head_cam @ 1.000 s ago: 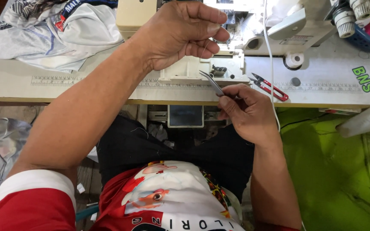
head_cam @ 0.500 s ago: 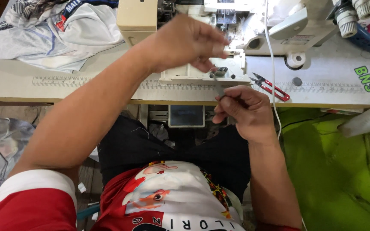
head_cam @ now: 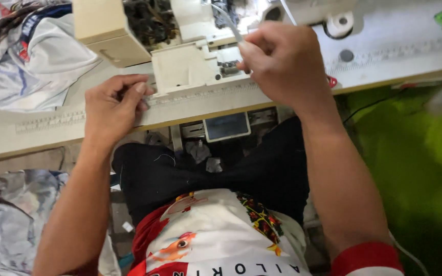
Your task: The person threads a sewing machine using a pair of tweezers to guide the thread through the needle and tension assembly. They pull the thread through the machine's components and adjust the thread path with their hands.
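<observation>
Two hands at a sewing machine [head_cam: 190, 66]: right hand [head_cam: 282, 64] pinches thin, stiff tweezers [head_cam: 229, 24] mid-shaft; left hand [head_cam: 112, 105] curled, empty.

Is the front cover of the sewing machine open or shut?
Open. The cream cover is swung out to the left, and dark lint-covered parts show behind it.

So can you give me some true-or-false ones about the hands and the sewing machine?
1. The right hand pinches slim tweezers at the sewing machine. True.
2. The left hand holds scissors. False: its fingers are curled at the table edge, and no scissors show in it.
3. White cloth lies on the table's left side. True.
4. Both hands rest in the lap. False: both are up at the table.
</observation>
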